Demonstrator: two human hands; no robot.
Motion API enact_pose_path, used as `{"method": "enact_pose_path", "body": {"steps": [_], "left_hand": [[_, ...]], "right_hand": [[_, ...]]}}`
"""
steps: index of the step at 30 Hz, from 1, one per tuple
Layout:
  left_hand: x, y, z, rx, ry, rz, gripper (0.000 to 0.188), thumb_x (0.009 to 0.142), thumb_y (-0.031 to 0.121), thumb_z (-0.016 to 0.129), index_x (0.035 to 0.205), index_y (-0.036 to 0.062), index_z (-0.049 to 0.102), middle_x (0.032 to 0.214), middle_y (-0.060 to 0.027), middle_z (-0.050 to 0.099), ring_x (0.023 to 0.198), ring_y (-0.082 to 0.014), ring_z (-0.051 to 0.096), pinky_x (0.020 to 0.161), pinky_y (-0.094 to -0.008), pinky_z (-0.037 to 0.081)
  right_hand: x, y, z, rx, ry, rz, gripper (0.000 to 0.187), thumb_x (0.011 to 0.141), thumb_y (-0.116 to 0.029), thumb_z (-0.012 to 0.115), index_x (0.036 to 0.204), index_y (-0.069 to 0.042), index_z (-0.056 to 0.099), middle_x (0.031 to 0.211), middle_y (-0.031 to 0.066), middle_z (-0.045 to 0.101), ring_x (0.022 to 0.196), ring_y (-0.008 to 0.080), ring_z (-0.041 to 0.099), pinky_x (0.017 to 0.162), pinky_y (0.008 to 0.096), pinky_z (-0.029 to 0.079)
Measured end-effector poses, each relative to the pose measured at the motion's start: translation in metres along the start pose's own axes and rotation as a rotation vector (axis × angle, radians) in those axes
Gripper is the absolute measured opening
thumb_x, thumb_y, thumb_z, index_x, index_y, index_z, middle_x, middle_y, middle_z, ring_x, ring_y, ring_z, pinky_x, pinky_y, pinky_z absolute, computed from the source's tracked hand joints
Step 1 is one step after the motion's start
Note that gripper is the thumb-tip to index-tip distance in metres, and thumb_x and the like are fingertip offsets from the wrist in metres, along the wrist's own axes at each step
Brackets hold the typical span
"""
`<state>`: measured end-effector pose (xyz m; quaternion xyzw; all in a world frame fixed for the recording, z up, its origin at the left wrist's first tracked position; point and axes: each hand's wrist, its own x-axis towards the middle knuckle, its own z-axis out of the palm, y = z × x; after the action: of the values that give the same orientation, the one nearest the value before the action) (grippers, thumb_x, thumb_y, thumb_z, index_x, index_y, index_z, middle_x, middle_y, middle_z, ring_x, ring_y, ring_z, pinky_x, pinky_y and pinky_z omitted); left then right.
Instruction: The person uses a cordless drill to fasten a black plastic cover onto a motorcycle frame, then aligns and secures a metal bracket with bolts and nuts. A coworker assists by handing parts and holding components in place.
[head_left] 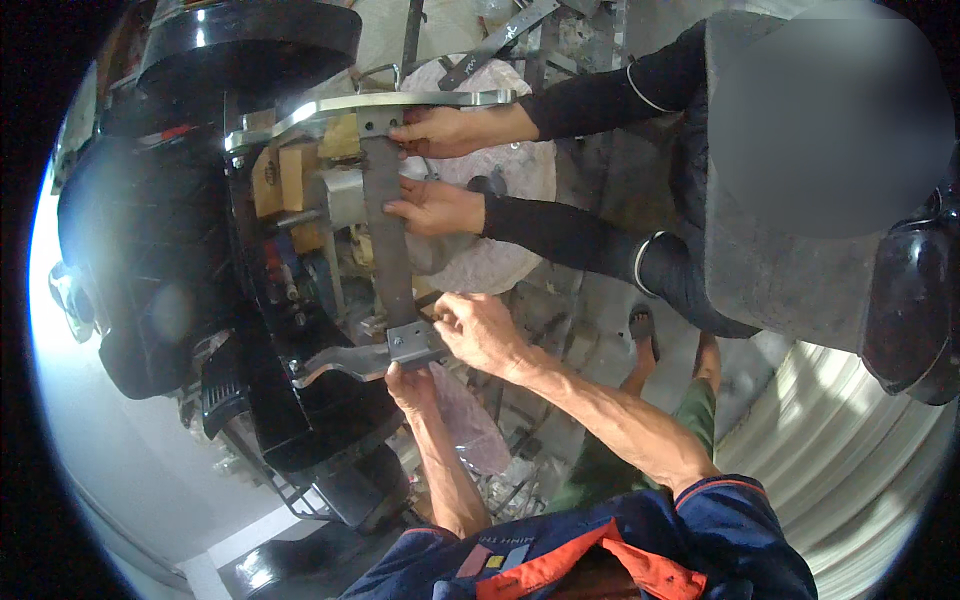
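A big black vehicle (150, 230) fills the left side; opposite it, a co-worker in black sleeves (775, 285) holds a long flat metal strip (384, 210) with both hands; the strip spans from a curved silver bar (410, 99) at the top to a shorter curved bar (345, 358) below; the person's right hand (482, 330) has curled fingers beside the strip's lower end, their grip impossible to tell; the left hand (413, 390) pinches the lower edge of a small bracket (410, 343) there.
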<state>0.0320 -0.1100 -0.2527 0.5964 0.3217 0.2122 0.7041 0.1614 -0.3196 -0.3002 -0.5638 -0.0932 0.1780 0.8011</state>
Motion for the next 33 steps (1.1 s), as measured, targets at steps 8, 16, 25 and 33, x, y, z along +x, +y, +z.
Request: {"method": "enact_pose_path", "body": {"steps": [8,16,25,33], "left_hand": [[-0.015,0.008,0.022,0.018,-0.104,-0.122,0.074,0.08,0.042,0.068,0.139,0.0034,0.048,0.137,-0.0138,0.053,0.127,-0.0298,0.052,0.109,-0.0442,0.042],[-0.014,0.007,0.017,0.051,-0.03,-0.099,0.076,0.079,0.042,0.068,0.142,0.0065,0.046,0.137,-0.0139,0.052,0.128,-0.0299,0.05,0.11,-0.0442,0.041],[-0.013,0.01,0.026,0.071,-0.114,-0.138,0.076,0.078,0.042,0.069,0.141,0.0072,0.046,0.136,-0.0142,0.052,0.128,-0.0312,0.05,0.11,-0.045,0.04],[-0.017,0.014,0.032,0.137,-0.029,-0.135,0.077,0.077,0.041,0.069,0.141,0.004,0.046,0.138,-0.0155,0.051,0.13,-0.0332,0.049,0.112,-0.0468,0.039]], "right_hand": [[0.003,-0.026,0.057,-0.083,-0.043,-0.201,0.022,0.088,-0.018,0.066,0.101,0.0,0.063,0.091,0.0188,0.067,0.082,0.0372,0.068,0.073,0.0464,0.056],[0.009,-0.018,0.076,-0.222,-0.1,-0.159,0.021,0.09,-0.018,0.062,0.099,0.001,0.06,0.089,0.0196,0.068,0.076,0.0364,0.071,0.063,0.0459,0.058],[0.006,-0.016,0.077,-0.344,-0.073,-0.117,0.022,0.09,-0.021,0.061,0.095,0.001,0.062,0.086,0.0186,0.069,0.078,0.0341,0.072,0.062,0.0442,0.057],[0.007,-0.016,0.077,-0.297,-0.111,-0.057,0.026,0.09,-0.024,0.062,0.094,0.002,0.064,0.09,0.0212,0.069,0.079,0.0351,0.071,0.065,0.0455,0.057]]}}
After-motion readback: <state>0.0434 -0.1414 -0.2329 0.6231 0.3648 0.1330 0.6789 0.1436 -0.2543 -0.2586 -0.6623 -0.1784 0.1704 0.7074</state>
